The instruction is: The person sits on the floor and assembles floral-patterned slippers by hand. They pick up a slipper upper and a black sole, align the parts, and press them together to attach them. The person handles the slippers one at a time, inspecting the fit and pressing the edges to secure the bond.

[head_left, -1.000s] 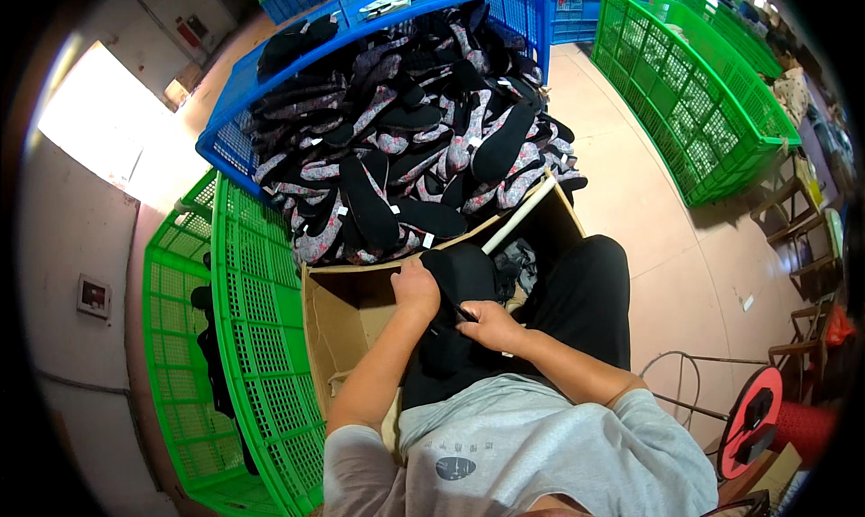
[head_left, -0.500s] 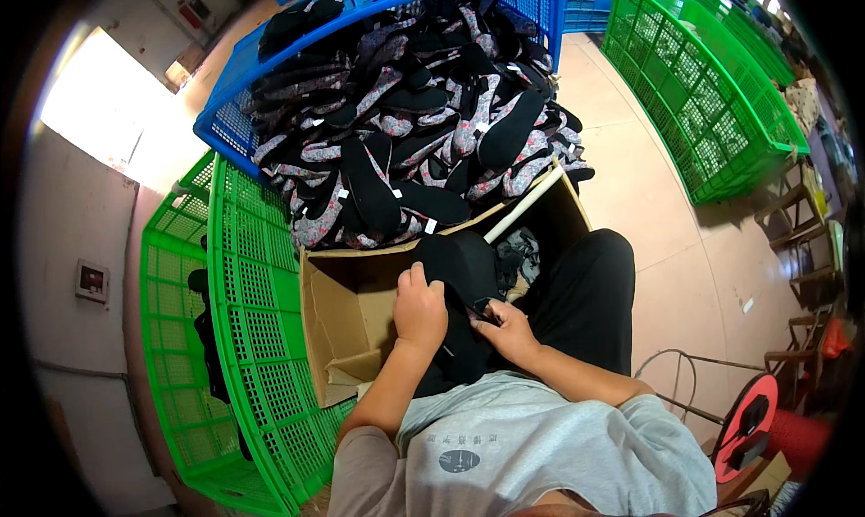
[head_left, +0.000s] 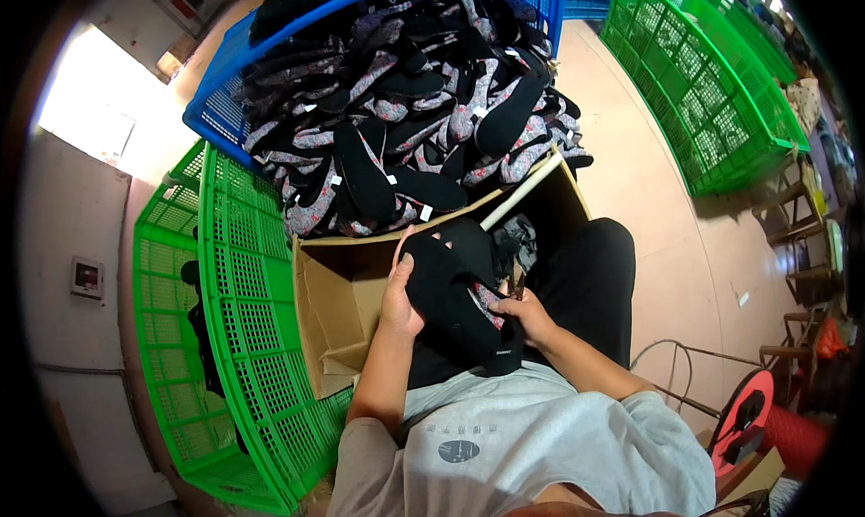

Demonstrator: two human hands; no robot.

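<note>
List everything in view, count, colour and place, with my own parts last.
Held slippers: count unclear, black, floral-lined, lap
Small tool: one, dark, right-centre
Piled slippers: many, black-and-floral, top centre
Blue crates: at least two, blue, top
Green crates: at least three, green, left, right
Cardboard box: one, brown, centre
Tube: one, white, at box
Crumpled plastic: one, dark, inside box
Spool: one, red, lower right
Stools: several, brown, right
Wall box: one, pale, left
Trousers: one pair, black, centre
Shirt: one, grey, bottom
Left fingers: one hand, bare, on held slippers
Right fingers: one hand, bare, on small tool
</note>
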